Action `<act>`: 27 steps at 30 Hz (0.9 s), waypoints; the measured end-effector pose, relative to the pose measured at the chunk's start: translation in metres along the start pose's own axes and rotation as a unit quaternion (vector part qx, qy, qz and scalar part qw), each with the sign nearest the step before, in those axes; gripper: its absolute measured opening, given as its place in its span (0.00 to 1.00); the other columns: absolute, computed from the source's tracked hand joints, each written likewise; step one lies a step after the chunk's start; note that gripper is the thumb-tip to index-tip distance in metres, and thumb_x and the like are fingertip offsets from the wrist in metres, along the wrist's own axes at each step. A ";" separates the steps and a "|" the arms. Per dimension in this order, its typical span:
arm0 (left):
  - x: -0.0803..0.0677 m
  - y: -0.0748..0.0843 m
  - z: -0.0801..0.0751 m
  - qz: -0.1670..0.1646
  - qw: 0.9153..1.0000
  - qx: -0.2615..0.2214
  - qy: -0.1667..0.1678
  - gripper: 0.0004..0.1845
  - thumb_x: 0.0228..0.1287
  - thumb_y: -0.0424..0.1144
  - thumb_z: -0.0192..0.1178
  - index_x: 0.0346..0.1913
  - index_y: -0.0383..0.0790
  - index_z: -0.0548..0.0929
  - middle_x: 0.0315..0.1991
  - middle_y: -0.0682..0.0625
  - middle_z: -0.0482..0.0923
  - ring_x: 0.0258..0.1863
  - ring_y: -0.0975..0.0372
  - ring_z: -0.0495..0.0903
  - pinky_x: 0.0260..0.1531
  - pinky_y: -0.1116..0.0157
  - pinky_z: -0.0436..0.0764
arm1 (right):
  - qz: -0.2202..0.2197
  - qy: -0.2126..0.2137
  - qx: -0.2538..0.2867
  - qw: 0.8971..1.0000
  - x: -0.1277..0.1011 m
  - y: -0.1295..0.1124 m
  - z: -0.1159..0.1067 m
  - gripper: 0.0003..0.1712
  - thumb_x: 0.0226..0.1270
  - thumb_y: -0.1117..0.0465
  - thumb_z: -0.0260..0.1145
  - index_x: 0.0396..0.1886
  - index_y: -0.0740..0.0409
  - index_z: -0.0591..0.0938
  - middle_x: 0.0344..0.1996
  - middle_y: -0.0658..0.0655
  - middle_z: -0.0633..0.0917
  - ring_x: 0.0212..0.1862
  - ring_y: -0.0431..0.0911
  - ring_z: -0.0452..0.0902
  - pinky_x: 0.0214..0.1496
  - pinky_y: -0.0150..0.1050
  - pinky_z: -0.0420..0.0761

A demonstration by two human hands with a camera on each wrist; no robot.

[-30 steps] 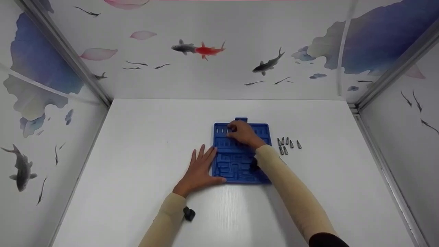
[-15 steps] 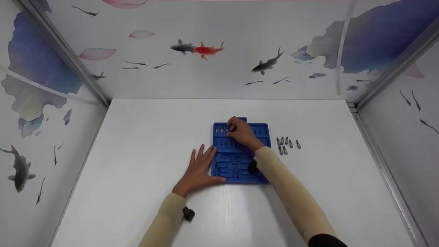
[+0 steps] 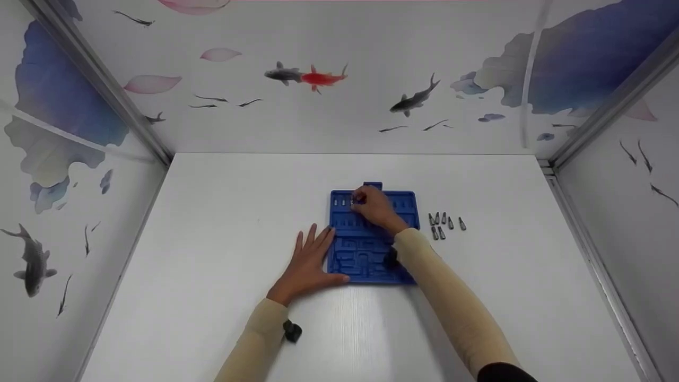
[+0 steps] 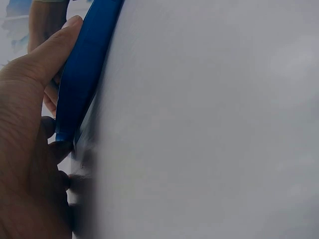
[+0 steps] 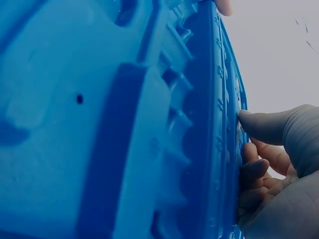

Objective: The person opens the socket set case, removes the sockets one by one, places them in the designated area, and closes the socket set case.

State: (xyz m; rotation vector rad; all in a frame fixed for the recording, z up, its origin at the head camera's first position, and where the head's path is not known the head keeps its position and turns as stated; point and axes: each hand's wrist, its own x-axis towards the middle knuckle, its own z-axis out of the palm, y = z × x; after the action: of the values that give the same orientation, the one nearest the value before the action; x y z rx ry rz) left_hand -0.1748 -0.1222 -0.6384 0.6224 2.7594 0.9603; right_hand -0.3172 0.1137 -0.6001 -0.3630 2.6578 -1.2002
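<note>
A blue moulded tray (image 3: pixel 366 249) with rows of slots lies flat on the white table (image 3: pixel 212 239). My left hand (image 3: pixel 310 260) rests open on the table against the tray's left edge, thumb at the near left corner. The left wrist view shows that thumb (image 4: pixel 50 55) on the tray's rim (image 4: pixel 82 69). My right hand (image 3: pixel 374 207) reaches over the tray to its far slot row and pinches a small metal bit there. In the right wrist view the tray (image 5: pixel 99 124) fills the frame, and the right hand (image 5: pixel 279 149) has its thumb pressed to the rim and its fingers curled. Two bits (image 3: pixel 340 202) sit in the far left slots.
Several loose metal bits (image 3: pixel 444 224) lie on the table just right of the tray. Painted walls close the table in on the left, right and far sides. Black wrist cameras (image 3: pixel 291 330) hang under each forearm.
The right hand rose slightly at the far slot row half a second ago and has come back down onto it. The left hand and tray stayed put.
</note>
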 end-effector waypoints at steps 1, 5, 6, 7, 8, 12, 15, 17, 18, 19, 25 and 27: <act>0.000 0.000 0.000 -0.001 1.000 0.001 -0.001 0.71 0.57 0.81 0.68 0.92 0.45 0.49 0.91 0.47 0.46 0.90 0.46 0.31 0.85 0.41 0.27 | -0.002 0.002 -0.003 1.000 0.000 0.000 0.000 0.17 0.79 0.64 0.71 0.62 0.64 0.84 0.58 0.65 0.85 0.61 0.59 0.81 0.68 0.58 0.80; 0.000 0.000 0.000 0.001 1.000 0.002 0.000 0.71 0.57 0.81 0.68 0.92 0.45 0.49 0.91 0.47 0.46 0.90 0.46 0.31 0.85 0.40 0.27 | -0.011 0.017 -0.007 1.000 -0.001 -0.001 0.001 0.15 0.79 0.65 0.71 0.59 0.65 0.87 0.56 0.65 0.86 0.59 0.59 0.83 0.66 0.58 0.82; 0.000 0.000 -0.001 0.001 1.000 0.003 -0.001 0.71 0.57 0.81 0.68 0.92 0.45 0.48 0.91 0.47 0.46 0.90 0.47 0.30 0.85 0.41 0.27 | -0.012 0.022 -0.005 1.000 -0.001 -0.001 0.002 0.14 0.79 0.65 0.72 0.58 0.65 0.87 0.56 0.65 0.87 0.59 0.59 0.83 0.66 0.58 0.82; 0.000 0.001 -0.001 0.001 1.000 0.004 -0.002 0.71 0.57 0.81 0.68 0.92 0.45 0.48 0.91 0.47 0.46 0.90 0.47 0.30 0.85 0.41 0.27 | -0.012 0.027 -0.002 1.000 -0.001 -0.002 0.003 0.13 0.78 0.65 0.72 0.57 0.65 0.88 0.55 0.65 0.87 0.58 0.59 0.83 0.65 0.58 0.82; 0.000 0.001 -0.001 0.002 1.000 0.004 -0.001 0.71 0.58 0.81 0.68 0.92 0.45 0.49 0.91 0.47 0.46 0.90 0.46 0.31 0.85 0.40 0.27 | -0.012 0.033 0.001 0.999 -0.001 -0.002 0.003 0.12 0.78 0.66 0.72 0.56 0.64 0.88 0.54 0.64 0.88 0.58 0.59 0.84 0.65 0.58 0.82; 0.000 0.001 -0.002 -0.008 1.000 0.008 -0.008 0.70 0.58 0.81 0.68 0.92 0.46 0.48 0.91 0.48 0.45 0.90 0.48 0.30 0.85 0.42 0.27 | -0.024 0.049 0.013 0.998 0.001 -0.003 0.007 0.08 0.76 0.69 0.73 0.51 0.65 0.89 0.50 0.64 0.89 0.55 0.59 0.85 0.63 0.57 0.84; 0.001 0.001 -0.001 -0.014 1.000 0.014 -0.011 0.70 0.58 0.81 0.68 0.92 0.47 0.47 0.91 0.49 0.45 0.90 0.49 0.30 0.85 0.43 0.26 | -0.037 0.054 0.035 0.997 0.001 -0.002 0.005 0.07 0.77 0.70 0.72 0.51 0.67 0.89 0.49 0.65 0.89 0.53 0.58 0.85 0.61 0.56 0.84; 0.002 0.001 -0.001 -0.013 1.000 0.017 -0.011 0.70 0.58 0.81 0.68 0.92 0.47 0.47 0.91 0.49 0.45 0.90 0.49 0.30 0.86 0.44 0.26 | -0.041 0.056 0.060 0.996 0.000 -0.002 0.002 0.08 0.78 0.69 0.71 0.51 0.67 0.88 0.49 0.64 0.89 0.53 0.57 0.84 0.61 0.55 0.84; 0.002 0.001 -0.001 -0.012 1.000 0.017 -0.011 0.70 0.58 0.81 0.68 0.92 0.47 0.47 0.91 0.49 0.45 0.90 0.49 0.29 0.86 0.44 0.26 | -0.043 0.056 0.072 0.995 0.000 -0.001 0.001 0.08 0.79 0.69 0.71 0.52 0.67 0.88 0.50 0.64 0.89 0.53 0.56 0.84 0.61 0.54 0.83; 0.002 0.000 -0.001 -0.011 1.000 0.017 -0.011 0.70 0.58 0.81 0.68 0.92 0.47 0.47 0.91 0.49 0.45 0.90 0.49 0.30 0.86 0.44 0.26 | -0.045 0.058 0.081 0.994 -0.002 -0.001 -0.001 0.08 0.79 0.68 0.71 0.52 0.66 0.88 0.50 0.64 0.89 0.53 0.55 0.84 0.61 0.54 0.83; 0.001 0.001 0.000 -0.005 1.000 0.016 -0.006 0.71 0.57 0.80 0.69 0.92 0.44 0.48 0.91 0.47 0.46 0.90 0.46 0.31 0.85 0.41 0.27 | -0.068 0.058 0.097 0.991 -0.018 0.007 -0.016 0.09 0.79 0.65 0.72 0.52 0.65 0.87 0.50 0.61 0.89 0.48 0.51 0.82 0.55 0.48 0.83; 0.001 0.002 0.000 -0.004 1.000 0.015 -0.004 0.71 0.57 0.80 0.69 0.92 0.44 0.49 0.91 0.47 0.47 0.90 0.45 0.32 0.85 0.40 0.28 | -0.073 0.064 0.096 0.991 -0.027 0.010 -0.022 0.08 0.79 0.65 0.73 0.51 0.64 0.87 0.49 0.61 0.89 0.47 0.50 0.82 0.52 0.46 0.82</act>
State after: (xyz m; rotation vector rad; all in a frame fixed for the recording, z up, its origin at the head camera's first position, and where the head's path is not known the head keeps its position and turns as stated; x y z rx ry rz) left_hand -0.1751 -0.1205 -0.6374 0.6179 2.7710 0.9147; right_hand -0.2992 0.1439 -0.5908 -0.4690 2.6280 -1.5604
